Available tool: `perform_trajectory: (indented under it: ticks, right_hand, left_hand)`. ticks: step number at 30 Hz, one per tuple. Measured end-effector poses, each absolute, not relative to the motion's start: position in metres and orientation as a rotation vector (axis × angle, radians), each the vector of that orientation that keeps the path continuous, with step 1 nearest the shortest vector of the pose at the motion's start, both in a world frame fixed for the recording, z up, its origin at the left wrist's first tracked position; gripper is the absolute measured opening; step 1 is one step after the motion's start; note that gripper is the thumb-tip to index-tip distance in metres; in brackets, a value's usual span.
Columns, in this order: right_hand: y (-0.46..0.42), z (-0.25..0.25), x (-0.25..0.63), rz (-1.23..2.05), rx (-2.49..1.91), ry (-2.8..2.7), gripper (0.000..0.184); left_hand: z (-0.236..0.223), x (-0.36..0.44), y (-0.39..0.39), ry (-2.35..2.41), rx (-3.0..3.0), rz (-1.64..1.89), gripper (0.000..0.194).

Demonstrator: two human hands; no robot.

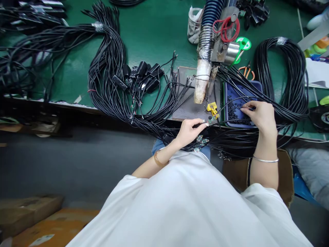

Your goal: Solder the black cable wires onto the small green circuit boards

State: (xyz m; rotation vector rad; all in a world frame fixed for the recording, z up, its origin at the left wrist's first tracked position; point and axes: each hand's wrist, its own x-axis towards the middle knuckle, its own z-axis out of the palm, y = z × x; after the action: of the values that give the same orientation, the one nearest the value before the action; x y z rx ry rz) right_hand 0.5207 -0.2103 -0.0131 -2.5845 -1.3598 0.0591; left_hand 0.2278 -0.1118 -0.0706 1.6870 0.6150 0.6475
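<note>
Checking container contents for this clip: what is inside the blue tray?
Small black bits lie in the blue tray; black cables cross over it. What the cables and right hand cover cannot be seen.

Even, fairly bright light on the green surface (159, 34), white glints on black plugs (152, 85) atop it, dark shadow under its near edge, dimmer floor (102, 154) below it, wide-angle stretching toward picture edges
</note>
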Motion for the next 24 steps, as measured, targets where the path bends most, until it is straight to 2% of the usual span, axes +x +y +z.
perform_trajectory:
  ticks: [4, 8, 13, 16, 19, 24]
  right_hand:
    - [-0.209, -0.016, 0.526, 0.127, -2.576, -1.360, 0.010]
    - [-0.216, -0.013, 0.523, 0.150, -2.481, -1.388, 0.009]
    - [-0.228, -0.001, 0.465, -0.003, -2.126, -0.964, 0.015]
    - [-0.230, -0.003, 0.416, 0.299, -1.872, -0.914, 0.021]
    - [-0.224, -0.016, 0.383, 0.538, -1.797, -0.920, 0.020]
    - [-0.212, -0.036, 0.372, 0.531, -1.808, -0.936, 0.022]
  left_hand:
    - [-0.073, 0.230, -0.106, 0.623, 1.546, 0.589, 0.034]
    - [-0.073, 0.229, -0.106, 0.670, 1.486, 0.654, 0.025]
    - [-0.069, 0.230, -0.109, 0.655, 1.416, 0.620, 0.025]
    - [-0.064, 0.231, -0.105, 0.603, 1.278, 0.554, 0.029]
    - [-0.057, 0.231, -0.101, 0.580, 1.216, 0.496, 0.031]
    - [-0.052, 0.230, -0.103, 0.618, 1.237, 0.498, 0.030]
